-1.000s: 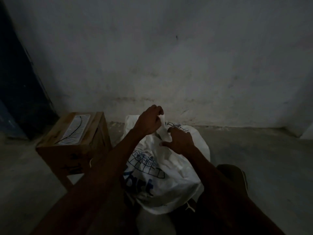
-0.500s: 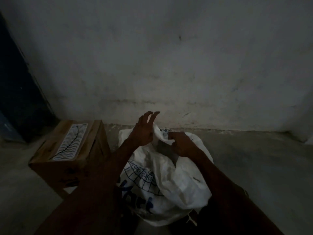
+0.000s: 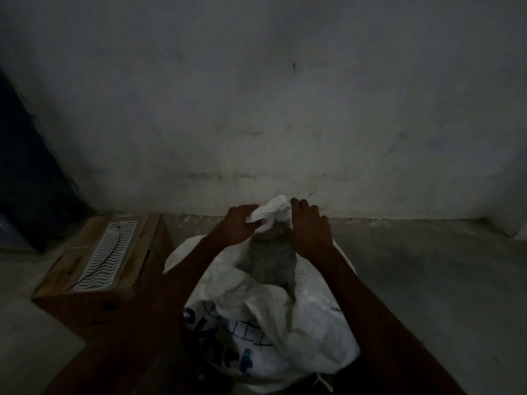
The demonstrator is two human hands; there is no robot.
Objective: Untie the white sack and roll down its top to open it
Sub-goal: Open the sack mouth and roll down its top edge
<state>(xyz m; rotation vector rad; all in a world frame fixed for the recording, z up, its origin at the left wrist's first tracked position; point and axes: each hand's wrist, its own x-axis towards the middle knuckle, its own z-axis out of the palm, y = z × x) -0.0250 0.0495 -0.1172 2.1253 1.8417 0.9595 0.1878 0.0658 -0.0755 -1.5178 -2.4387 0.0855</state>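
Note:
The white sack (image 3: 308, 323) with blue print stands on the floor in front of me, its mouth parted and a grey shadowed inside (image 3: 268, 260) showing. My left hand (image 3: 238, 226) grips the bunched far rim of the sack (image 3: 272, 210) from the left. My right hand (image 3: 309, 229) lies over the right side of the same rim, fingers reaching past the fabric; whether they curl round it is hidden. A loose bit of string (image 3: 322, 380) hangs at the sack's lower edge.
A brown cardboard box (image 3: 94, 283) with a white wavy-patterned strip on top stands close to the left of the sack. A stained grey wall (image 3: 285, 124) rises right behind. A dark panel (image 3: 25, 181) leans at far left. Bare concrete floor (image 3: 427, 280) lies to the right.
The sack's mouth has come apart and now shows its inside. Both hands have moved up and away from me to the far rim, with the right hand now on its right side.

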